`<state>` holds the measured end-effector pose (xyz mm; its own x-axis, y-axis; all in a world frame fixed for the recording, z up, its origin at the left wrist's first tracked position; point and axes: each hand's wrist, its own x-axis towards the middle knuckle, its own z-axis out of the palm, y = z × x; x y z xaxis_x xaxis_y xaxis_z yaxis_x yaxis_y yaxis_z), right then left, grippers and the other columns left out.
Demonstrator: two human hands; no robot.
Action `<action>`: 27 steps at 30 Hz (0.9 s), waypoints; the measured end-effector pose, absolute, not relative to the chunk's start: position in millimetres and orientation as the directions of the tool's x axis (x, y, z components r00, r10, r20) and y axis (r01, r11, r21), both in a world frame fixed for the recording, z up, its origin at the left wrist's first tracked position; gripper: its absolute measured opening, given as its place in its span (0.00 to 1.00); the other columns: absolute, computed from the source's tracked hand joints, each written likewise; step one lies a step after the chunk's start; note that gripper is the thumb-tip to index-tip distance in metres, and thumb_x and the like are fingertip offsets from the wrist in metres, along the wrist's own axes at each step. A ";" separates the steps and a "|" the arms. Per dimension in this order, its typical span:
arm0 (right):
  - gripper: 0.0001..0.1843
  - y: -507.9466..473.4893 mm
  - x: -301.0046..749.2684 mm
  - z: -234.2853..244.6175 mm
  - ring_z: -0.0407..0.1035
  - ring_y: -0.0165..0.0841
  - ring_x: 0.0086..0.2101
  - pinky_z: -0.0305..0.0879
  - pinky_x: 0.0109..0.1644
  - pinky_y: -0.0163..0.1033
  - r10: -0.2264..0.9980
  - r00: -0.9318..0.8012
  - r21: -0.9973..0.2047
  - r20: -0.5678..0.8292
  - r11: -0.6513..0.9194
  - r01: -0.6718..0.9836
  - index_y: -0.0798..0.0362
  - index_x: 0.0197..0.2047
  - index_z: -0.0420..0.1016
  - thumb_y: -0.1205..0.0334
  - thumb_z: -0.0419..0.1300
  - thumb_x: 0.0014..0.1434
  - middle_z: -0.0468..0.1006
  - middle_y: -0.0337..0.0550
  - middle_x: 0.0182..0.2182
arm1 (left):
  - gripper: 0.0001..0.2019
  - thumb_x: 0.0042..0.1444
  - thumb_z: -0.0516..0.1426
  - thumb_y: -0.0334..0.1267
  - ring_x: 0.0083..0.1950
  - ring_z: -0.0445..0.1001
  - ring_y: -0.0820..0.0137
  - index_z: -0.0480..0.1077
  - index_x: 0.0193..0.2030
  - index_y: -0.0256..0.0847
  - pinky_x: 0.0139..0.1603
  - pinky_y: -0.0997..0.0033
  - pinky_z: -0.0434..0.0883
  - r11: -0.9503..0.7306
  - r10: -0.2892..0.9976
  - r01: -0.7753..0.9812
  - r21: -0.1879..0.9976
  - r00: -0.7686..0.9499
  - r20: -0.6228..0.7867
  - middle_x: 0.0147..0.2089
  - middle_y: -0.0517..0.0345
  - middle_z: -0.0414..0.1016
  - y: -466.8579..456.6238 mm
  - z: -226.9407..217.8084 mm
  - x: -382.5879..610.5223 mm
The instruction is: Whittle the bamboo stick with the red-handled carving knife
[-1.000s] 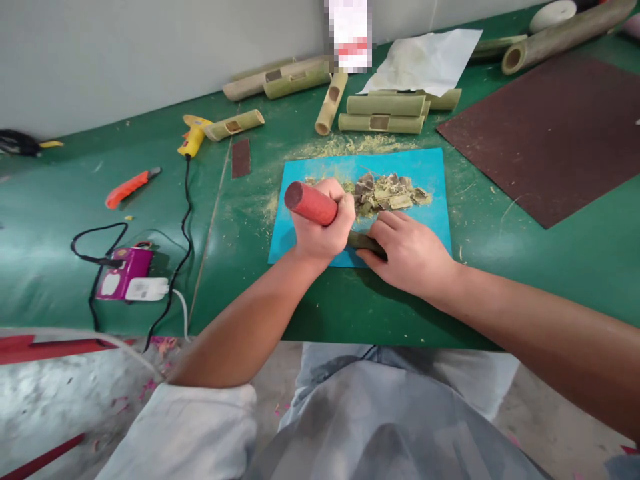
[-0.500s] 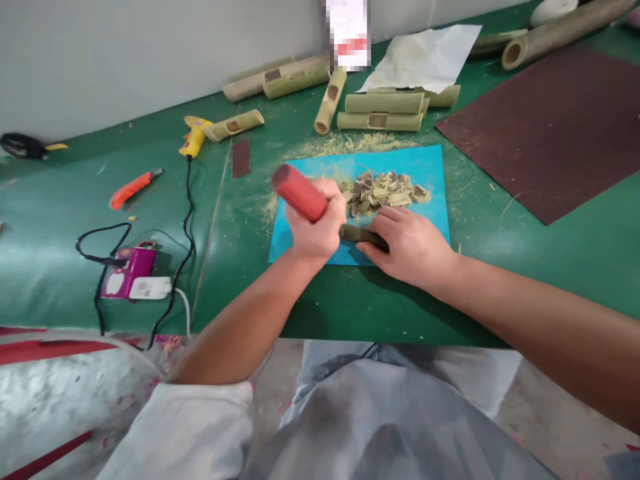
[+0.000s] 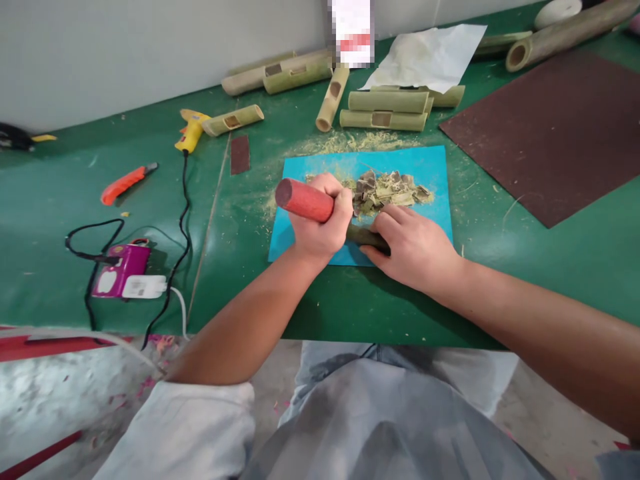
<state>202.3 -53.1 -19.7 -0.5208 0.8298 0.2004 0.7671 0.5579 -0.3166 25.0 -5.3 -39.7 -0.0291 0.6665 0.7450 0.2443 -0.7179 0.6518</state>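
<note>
left hand (image 3: 320,230) fisted tight round red handle (image 3: 303,200), tool tip hidden behind the fist | right hand (image 3: 413,250) fingers flat, pressing dark bamboo piece (image 3: 364,237) down on blue mat (image 3: 436,215) at frame centre, apparently to stop it rolling | shavings pile (image 3: 387,189) just beyond on mat | cut bamboo tubes (image 3: 385,111) farther up counter (image 3: 240,267)

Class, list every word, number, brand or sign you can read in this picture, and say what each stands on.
None can be read.
White and red card at the wall: blurred out.
Purple box: pale label, too small to read.
White plug: faint marks, too small to read.
Red handle in the left hand and dark stick under the right hand: no print shows.
</note>
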 end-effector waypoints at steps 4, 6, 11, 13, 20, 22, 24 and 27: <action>0.07 -55.5 199.5 -21.6 0.70 0.44 0.41 0.63 0.41 0.45 0.823 -0.517 -0.256 0.234 0.565 0.784 0.55 0.40 0.77 0.60 0.63 0.67 0.78 0.52 0.38 | 0.22 0.69 0.59 0.50 0.26 0.66 0.75 0.66 0.26 0.41 0.30 0.69 0.66 -0.706 0.686 0.267 0.656 0.025 0.727 0.24 0.62 0.67 -2.9 -40.7 23.4; 0.07 -55.1 199.2 -23.5 0.69 0.45 0.41 0.64 0.42 0.46 0.815 -0.521 -0.252 0.251 0.575 0.778 0.56 0.40 0.77 0.61 0.61 0.68 0.78 0.53 0.37 | 0.23 0.69 0.59 0.51 0.26 0.65 0.75 0.65 0.25 0.41 0.29 0.69 0.64 -0.703 0.691 0.270 0.658 0.037 0.722 0.24 0.62 0.67 -0.6 -41.0 23.5; 0.07 -47.8 202.5 -26.8 0.68 0.44 0.41 0.65 0.45 0.47 0.795 -0.553 -0.345 0.251 0.607 0.716 0.55 0.39 0.75 0.60 0.62 0.67 0.77 0.52 0.38 | 0.24 0.67 0.60 0.49 0.25 0.62 0.75 0.63 0.22 0.41 0.27 0.68 0.60 -0.708 0.688 0.244 0.663 0.029 0.725 0.22 0.62 0.63 6.2 -43.6 25.3; 0.07 -45.4 203.6 -26.8 0.67 0.44 0.41 0.65 0.45 0.46 0.806 -0.544 -0.381 0.235 0.591 0.711 0.54 0.39 0.74 0.60 0.62 0.67 0.77 0.52 0.38 | 0.25 0.65 0.62 0.51 0.23 0.61 0.75 0.61 0.21 0.41 0.26 0.68 0.59 -0.700 0.698 0.202 0.685 -0.008 0.716 0.21 0.63 0.60 7.4 -45.7 25.2; 0.06 -47.9 202.6 -27.0 0.66 0.43 0.40 0.63 0.43 0.46 0.817 -0.529 -0.412 0.229 0.573 0.708 0.52 0.37 0.72 0.60 0.61 0.67 0.76 0.51 0.37 | 0.28 0.63 0.65 0.54 0.22 0.60 0.76 0.63 0.19 0.42 0.26 0.68 0.63 -0.650 0.742 0.082 0.755 -0.145 0.654 0.19 0.64 0.62 1.1 -39.6 30.0; 0.06 -49.9 201.8 -27.9 0.66 0.43 0.40 0.63 0.43 0.46 0.814 -0.525 -0.395 0.249 0.580 0.712 0.52 0.38 0.72 0.61 0.61 0.66 0.76 0.51 0.37 | 0.27 0.63 0.65 0.56 0.23 0.63 0.76 0.65 0.20 0.42 0.28 0.68 0.66 -0.632 0.750 0.092 0.770 -0.181 0.637 0.20 0.64 0.65 -1.6 -35.6 33.1; 0.05 -51.7 201.4 -28.3 0.66 0.44 0.41 0.64 0.44 0.46 0.809 -0.522 -0.369 0.271 0.588 0.720 0.53 0.38 0.73 0.61 0.62 0.66 0.76 0.51 0.38 | 0.27 0.63 0.65 0.57 0.24 0.67 0.75 0.67 0.21 0.42 0.30 0.68 0.69 -0.613 0.757 0.117 0.782 -0.198 0.623 0.22 0.63 0.67 -3.9 -33.5 34.7; 0.07 -53.6 201.9 -27.5 0.67 0.45 0.41 0.64 0.44 0.47 0.815 -0.510 -0.318 0.275 0.578 0.752 0.55 0.40 0.75 0.60 0.62 0.65 0.77 0.53 0.38 | 0.26 0.63 0.64 0.58 0.26 0.70 0.74 0.68 0.22 0.42 0.33 0.67 0.70 -0.595 0.767 0.155 0.789 -0.182 0.615 0.23 0.63 0.70 -6.6 -33.4 33.1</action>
